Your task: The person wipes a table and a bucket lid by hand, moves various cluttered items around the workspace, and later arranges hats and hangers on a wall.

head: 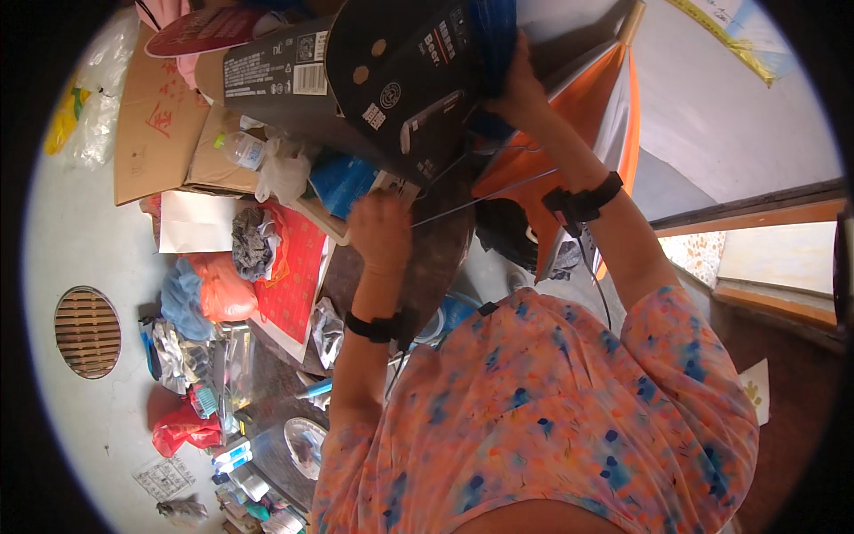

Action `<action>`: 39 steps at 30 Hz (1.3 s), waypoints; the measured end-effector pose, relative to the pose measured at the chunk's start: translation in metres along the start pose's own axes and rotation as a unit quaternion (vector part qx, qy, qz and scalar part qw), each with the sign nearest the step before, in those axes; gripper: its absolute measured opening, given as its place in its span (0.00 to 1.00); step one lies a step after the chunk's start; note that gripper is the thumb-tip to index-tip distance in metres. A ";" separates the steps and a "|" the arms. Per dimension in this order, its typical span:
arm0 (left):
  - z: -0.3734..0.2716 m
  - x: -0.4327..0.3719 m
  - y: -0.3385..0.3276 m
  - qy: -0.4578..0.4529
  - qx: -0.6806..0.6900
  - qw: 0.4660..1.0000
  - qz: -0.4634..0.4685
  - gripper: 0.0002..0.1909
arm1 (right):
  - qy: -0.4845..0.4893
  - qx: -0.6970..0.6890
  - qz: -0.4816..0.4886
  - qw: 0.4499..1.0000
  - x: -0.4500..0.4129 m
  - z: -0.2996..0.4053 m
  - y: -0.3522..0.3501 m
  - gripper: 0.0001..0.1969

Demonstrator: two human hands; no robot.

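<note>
My left hand (pixel 380 227) is closed around one end of a thin wire clothes hanger (pixel 484 198), above the edge of the dark table (pixel 434 230). Higher up on the right, my right hand (pixel 520 87) grips dark blue fabric (pixel 494 50) beside a black beer carton (pixel 407 100). The hanger's wire runs from my left hand towards my right forearm. Most of the fabric lies beyond the top of the view, and the fingers of my right hand are partly hidden behind it.
An orange and silver umbrella (pixel 567 127) stands right of the table. Left of the carton are an open cardboard box (pixel 153 133), a plastic bottle (pixel 241 150) and a red sheet (pixel 293 267). Bags and a woven plate (pixel 307 444) crowd the near left side.
</note>
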State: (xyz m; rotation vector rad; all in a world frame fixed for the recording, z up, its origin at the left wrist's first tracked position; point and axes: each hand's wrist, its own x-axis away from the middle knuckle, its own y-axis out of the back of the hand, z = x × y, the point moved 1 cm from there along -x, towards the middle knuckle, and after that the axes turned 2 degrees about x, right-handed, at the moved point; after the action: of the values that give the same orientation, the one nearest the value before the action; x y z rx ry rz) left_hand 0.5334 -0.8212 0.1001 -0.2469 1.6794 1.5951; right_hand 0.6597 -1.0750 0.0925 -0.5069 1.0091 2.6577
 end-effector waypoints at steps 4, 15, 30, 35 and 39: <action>-0.041 0.028 -0.042 -0.032 0.094 0.986 0.137 0.12 | -0.034 0.048 0.037 0.998 -0.007 0.018 0.004 0.51; -0.055 0.031 -0.090 -0.111 0.062 0.942 0.310 0.08 | -0.025 0.013 -0.003 1.000 -0.056 0.022 -0.008 0.34; -0.068 -0.056 -0.135 0.283 0.274 0.850 0.349 0.18 | -0.002 0.082 -0.024 0.996 -0.057 0.041 0.011 0.37; -0.038 -0.068 -0.213 0.248 0.127 0.852 0.444 0.19 | -0.005 0.055 0.035 0.998 -0.052 0.063 0.007 0.37; -0.050 -0.066 -0.236 0.207 0.083 0.847 0.482 0.20 | -0.019 0.046 0.037 0.998 -0.053 0.055 0.015 0.36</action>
State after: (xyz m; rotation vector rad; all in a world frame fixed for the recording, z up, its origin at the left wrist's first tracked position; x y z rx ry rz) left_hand 0.7060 -0.9355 -0.0409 0.4683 2.4877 2.1745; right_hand 0.6904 -1.0544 0.1611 -0.4057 1.1528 2.6590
